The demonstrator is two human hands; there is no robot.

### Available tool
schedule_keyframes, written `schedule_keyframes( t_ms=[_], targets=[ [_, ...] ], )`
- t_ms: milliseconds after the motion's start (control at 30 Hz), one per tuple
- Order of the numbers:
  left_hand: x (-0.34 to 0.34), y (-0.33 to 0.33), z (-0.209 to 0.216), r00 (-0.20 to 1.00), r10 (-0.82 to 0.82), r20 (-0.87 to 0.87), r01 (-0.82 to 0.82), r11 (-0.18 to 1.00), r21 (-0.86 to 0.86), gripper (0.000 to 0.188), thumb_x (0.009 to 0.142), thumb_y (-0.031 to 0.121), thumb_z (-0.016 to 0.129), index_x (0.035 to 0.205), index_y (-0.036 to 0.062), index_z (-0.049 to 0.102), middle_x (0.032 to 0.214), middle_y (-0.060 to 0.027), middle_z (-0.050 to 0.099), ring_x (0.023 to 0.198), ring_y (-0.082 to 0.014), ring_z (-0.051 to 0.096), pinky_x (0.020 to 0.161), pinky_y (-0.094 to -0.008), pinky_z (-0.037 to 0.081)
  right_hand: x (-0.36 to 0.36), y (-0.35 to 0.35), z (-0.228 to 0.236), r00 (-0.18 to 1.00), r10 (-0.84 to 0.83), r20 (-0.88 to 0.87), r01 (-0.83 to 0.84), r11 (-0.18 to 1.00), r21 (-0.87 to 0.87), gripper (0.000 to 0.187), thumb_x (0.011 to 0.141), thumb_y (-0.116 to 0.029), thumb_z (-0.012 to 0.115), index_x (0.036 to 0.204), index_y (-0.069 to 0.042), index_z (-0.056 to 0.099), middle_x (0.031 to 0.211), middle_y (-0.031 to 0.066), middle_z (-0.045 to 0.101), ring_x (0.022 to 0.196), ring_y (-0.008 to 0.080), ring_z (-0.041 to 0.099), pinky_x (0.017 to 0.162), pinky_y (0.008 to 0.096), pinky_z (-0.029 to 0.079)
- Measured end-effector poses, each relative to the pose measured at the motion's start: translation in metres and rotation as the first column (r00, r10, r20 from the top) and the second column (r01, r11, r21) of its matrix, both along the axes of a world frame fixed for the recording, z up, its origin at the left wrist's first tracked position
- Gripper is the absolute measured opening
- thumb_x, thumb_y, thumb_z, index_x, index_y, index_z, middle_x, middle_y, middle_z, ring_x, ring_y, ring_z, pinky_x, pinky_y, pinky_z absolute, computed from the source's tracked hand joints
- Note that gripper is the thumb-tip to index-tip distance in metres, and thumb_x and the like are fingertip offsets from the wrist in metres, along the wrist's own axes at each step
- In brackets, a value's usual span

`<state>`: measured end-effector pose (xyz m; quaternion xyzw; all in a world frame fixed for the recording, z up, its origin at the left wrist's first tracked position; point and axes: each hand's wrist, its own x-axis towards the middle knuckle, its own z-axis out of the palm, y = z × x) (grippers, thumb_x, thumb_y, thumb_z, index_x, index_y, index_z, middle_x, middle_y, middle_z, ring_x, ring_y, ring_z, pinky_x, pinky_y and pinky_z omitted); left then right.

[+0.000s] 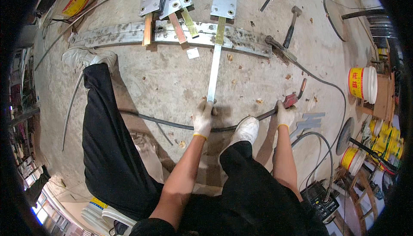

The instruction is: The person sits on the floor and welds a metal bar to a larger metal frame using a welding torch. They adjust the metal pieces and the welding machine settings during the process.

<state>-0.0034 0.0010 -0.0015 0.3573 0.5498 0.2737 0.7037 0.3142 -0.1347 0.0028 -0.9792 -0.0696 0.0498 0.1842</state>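
Flat silver strip (215,70) is being clamped at its near end by the fingers of the left hand (202,118), its far end being met by a yellowish bar (220,29) over the metal beam (114,36). Red torch (291,100) is being gripped by the wrapped fingers of the right hand (285,114).

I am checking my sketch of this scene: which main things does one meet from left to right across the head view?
White left shoe, left hand on the silver bar, white right shoe, right hand on the red-handled torch, upper right-hand white bucket.
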Motion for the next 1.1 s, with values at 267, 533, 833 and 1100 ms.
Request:
schedule_keyframes(
  t_ms=[267,533,833,1100],
  targets=[
    [0.000,0.000,-0.015,0.999,-0.024,-0.023,0.024,1.000,0.012,0.036,0.102,0.034,0.058,0.108,0.0001,0.070,0.074,0.0005,0.059,0.069,-0.0095,0.053,0.064,-0.0275,0.042,0.034,-0.002,0.001,0.825,-0.057,-0.563,0.432,0.706,0.561,0.012,0.082,-0.013,0.069,0.080,-0.001,0.067,0.073,0.0081,0.065,0.062,0.0204,0.062,0.051,0.0292,0.045],
    [-0.001,-0.005,-0.018,1.000,0.022,0.010,-0.022,0.999,-0.026,0.036,0.103,0.031,0.059,0.113,-0.0027,0.066,0.075,-0.0016,0.060,0.068,-0.0125,0.057,0.065,-0.0290,0.047,-0.011,0.029,0.111,0.892,0.277,-0.356,0.127,0.603,0.787,0.028,0.087,-0.008,0.075,0.112,0.000,0.065,0.097,0.0065,0.070,0.083,0.0168,0.068,0.074,0.0314,0.055],
    [-0.003,-0.021,-0.065,0.962,-0.114,-0.247,0.103,0.993,-0.057,0.052,0.102,0.056,0.052,0.112,0.0091,0.071,0.088,-0.0035,0.070,0.079,-0.0162,0.064,0.072,-0.0380,0.053,-0.001,0.067,0.151,0.807,0.490,-0.331,0.015,0.542,0.840,0.042,0.095,-0.038,0.064,0.128,-0.013,0.055,0.113,0.0058,0.060,0.095,0.0193,0.055,0.080,0.0340,0.044],
    [0.003,-0.015,-0.049,0.851,-0.292,-0.436,0.371,0.922,0.107,0.061,0.103,0.054,0.045,0.146,0.0116,0.050,0.112,-0.0176,0.069,0.099,-0.0335,0.069,0.089,-0.0455,0.053,-0.018,0.011,0.161,0.343,0.704,-0.622,0.442,0.463,0.768,0.068,0.103,-0.064,0.040,0.151,-0.016,0.047,0.092,0.0060,0.064,0.071,0.0171,0.055,0.059,0.0343,0.047]
  ],
)
